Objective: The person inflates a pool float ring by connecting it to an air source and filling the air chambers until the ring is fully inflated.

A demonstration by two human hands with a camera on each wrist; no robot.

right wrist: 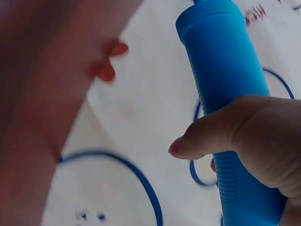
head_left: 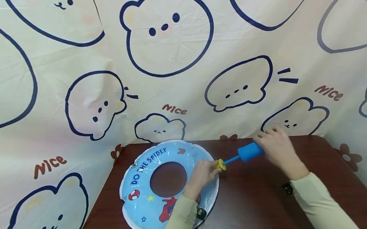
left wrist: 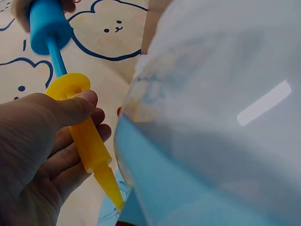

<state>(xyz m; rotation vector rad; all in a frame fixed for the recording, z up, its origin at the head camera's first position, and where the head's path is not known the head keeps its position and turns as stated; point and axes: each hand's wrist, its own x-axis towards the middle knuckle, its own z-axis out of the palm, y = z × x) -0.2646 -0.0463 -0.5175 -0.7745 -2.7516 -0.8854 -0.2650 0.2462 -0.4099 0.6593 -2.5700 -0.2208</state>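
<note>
A hand pump has a blue barrel (right wrist: 225,61), a thin blue rod (head_left: 231,160) and a yellow nozzle end (left wrist: 89,141). My right hand (head_left: 275,145) grips the blue barrel, its thumb and fingers wrapped round it in the right wrist view. With thumb and fingers my left hand (left wrist: 47,136) holds the yellow end just below its round flange. The nozzle tip meets the edge of a light blue swim ring (head_left: 141,211) in the left wrist view; the exact contact at the valve is hard to make out. The ring looks puffed and lies flat, partly under my left forearm.
The dark brown table (head_left: 254,204) carries the ring on its left part. Behind and to the left hangs a cream cloth (head_left: 185,93) printed with bear outlines, meeting the table's back edge. A black strap piece (head_left: 201,213) shows at my left wrist.
</note>
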